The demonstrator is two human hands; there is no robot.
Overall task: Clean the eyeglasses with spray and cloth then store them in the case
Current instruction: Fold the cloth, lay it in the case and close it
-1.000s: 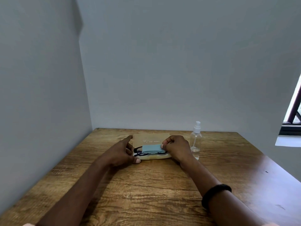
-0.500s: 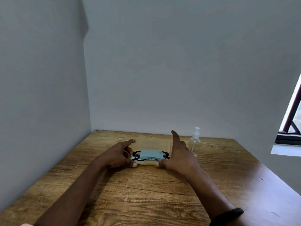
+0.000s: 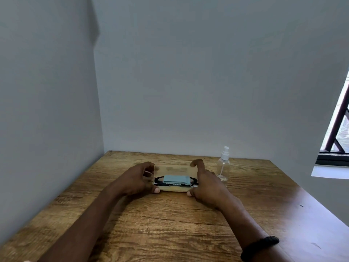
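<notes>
A tan eyeglass case (image 3: 174,189) lies open on the wooden table, its lid (image 3: 174,169) standing up at the back. Black-framed eyeglasses (image 3: 158,180) lie inside it with a folded light-blue cloth (image 3: 176,179) on top. My left hand (image 3: 136,179) grips the case's left end, thumb at the front and fingers curled on the lid's left edge. My right hand (image 3: 206,183) grips the right end, thumb at the front and index finger hooked over the lid's top corner. A clear spray bottle (image 3: 223,165) stands just right of my right hand.
The table (image 3: 170,224) sits in a corner, with grey walls close behind and to the left. A window (image 3: 338,133) with a white sill is at the right. My right wrist wears a black band (image 3: 259,247).
My right hand left the cloth, moved to the case's right end and curled its index finger over the lid. My left hand's fingers rose onto the lid's left edge.
</notes>
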